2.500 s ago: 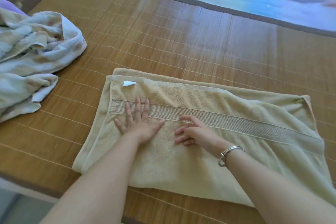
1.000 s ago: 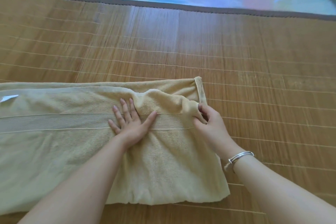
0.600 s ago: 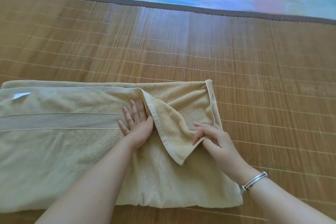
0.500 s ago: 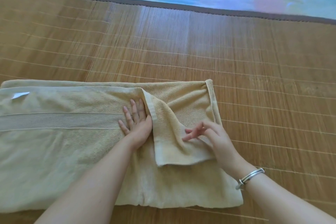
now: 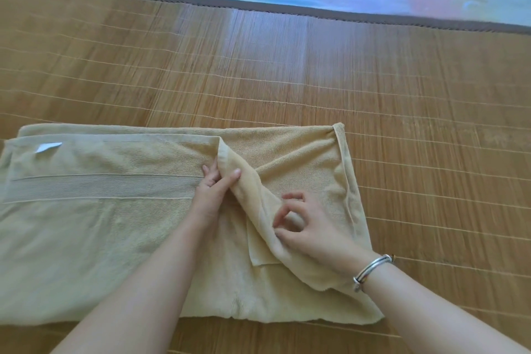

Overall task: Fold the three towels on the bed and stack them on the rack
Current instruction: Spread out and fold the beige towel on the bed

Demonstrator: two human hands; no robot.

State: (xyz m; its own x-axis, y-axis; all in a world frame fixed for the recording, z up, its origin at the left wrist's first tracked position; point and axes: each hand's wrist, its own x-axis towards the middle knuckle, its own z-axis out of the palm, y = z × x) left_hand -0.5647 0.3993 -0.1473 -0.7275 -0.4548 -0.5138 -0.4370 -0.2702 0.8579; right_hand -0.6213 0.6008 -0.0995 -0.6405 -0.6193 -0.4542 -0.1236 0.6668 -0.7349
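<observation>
Since half a second ago the turned-back flap of the beige towel (image 5: 120,227) has risen off the layer beneath into a slanted ridge, and the left hand (image 5: 211,192), flat before, now pinches the flap's upper edge between thumb and fingers. The right hand (image 5: 307,230) rests on the flap's lower part, fingers curled and pinching the cloth. The towel lies on the bamboo mat (image 5: 287,75) of the bed, near the person, its long axis running left to right; most of its length stretches away to the left of both hands. Carrying the right end leftward looks like the coming fold. A white tag (image 5: 48,147) sits near the far left corner; a silver bangle (image 5: 372,269) circles the right wrist.
</observation>
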